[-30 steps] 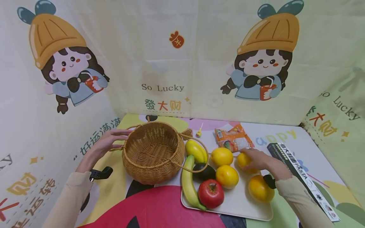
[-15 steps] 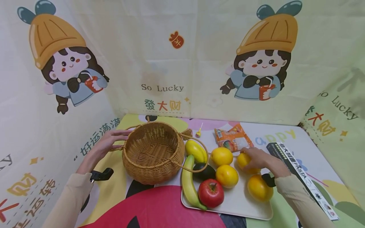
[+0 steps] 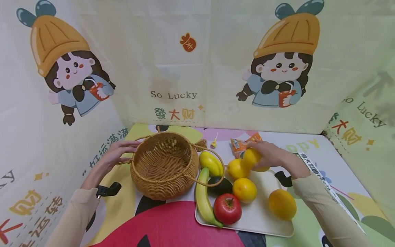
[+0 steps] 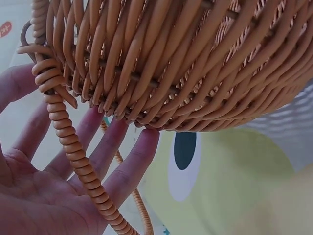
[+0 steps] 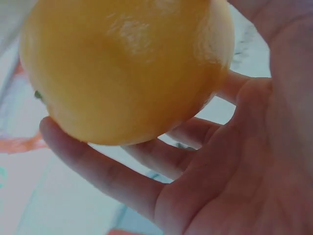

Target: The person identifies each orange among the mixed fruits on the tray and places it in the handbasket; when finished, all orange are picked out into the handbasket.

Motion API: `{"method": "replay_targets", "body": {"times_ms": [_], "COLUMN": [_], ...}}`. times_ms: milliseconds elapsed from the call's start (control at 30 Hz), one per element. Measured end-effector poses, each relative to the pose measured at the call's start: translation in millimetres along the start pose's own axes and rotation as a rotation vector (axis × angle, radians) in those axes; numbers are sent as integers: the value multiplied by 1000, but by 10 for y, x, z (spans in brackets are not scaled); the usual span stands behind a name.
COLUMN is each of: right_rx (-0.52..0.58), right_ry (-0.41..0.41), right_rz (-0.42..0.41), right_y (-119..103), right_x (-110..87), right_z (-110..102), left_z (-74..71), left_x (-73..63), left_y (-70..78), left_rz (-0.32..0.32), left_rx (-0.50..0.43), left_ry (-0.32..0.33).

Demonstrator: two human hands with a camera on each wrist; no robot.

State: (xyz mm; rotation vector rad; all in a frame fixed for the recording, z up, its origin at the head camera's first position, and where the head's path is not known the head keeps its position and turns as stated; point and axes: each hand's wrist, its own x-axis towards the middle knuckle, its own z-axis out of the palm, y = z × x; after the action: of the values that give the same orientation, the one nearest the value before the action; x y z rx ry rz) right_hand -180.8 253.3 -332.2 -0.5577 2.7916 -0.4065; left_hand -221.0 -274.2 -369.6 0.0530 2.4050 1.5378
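Note:
My left hand (image 3: 115,156) rests its outstretched fingers on the left side of a round wicker basket (image 3: 163,188). In the left wrist view, fingertips meet the weave of the basket (image 4: 186,63), and a wrapped handle (image 4: 78,156) crosses before the palm. With curled fingers and thumb, my right hand (image 3: 273,155) grips an orange (image 3: 251,157) over the back of a cream tray (image 3: 253,226). That orange (image 5: 127,68) fills much of the right wrist view. Three more oranges lie on the tray, one of them (image 3: 244,190) beside a red apple (image 3: 227,210).
A banana (image 3: 203,202), a dark avocado (image 3: 220,187) and a yellow oval fruit (image 3: 211,164) crowd the tray's left side, partly under the basket's right handle (image 3: 223,166). Behind lie a lollipop (image 3: 214,144) and an orange snack packet (image 3: 238,147). A pasta box (image 3: 318,175) lies right, partly covered by the arm.
My right hand has taken the orange from its spot on the tray, moving it up and left, across the snack packet in view. The left hand stays at the basket.

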Motion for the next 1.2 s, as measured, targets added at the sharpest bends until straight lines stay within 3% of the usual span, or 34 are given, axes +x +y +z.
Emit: {"method": "replay_targets", "body": {"times_ms": [267,533,867,1200], "right_rx": [-19,-46,-144,-179], "right_ry": [52,35,-60,-70], "right_rz": [-162,-308,-380,-405], "right_y": [-637,-1252,-1958,-2257], "right_x": [321,772,1267,1576], "right_z": [-302,-484,-353,-184], "left_z": [-54,-46,-28,-21], "left_x": [-26,-22,-12,-21], "left_y": [-8,20,9,-7], "left_rz": [11,9,18,17], "left_rx": [29,32,21,7], "left_ry": [12,21,19,22]}}
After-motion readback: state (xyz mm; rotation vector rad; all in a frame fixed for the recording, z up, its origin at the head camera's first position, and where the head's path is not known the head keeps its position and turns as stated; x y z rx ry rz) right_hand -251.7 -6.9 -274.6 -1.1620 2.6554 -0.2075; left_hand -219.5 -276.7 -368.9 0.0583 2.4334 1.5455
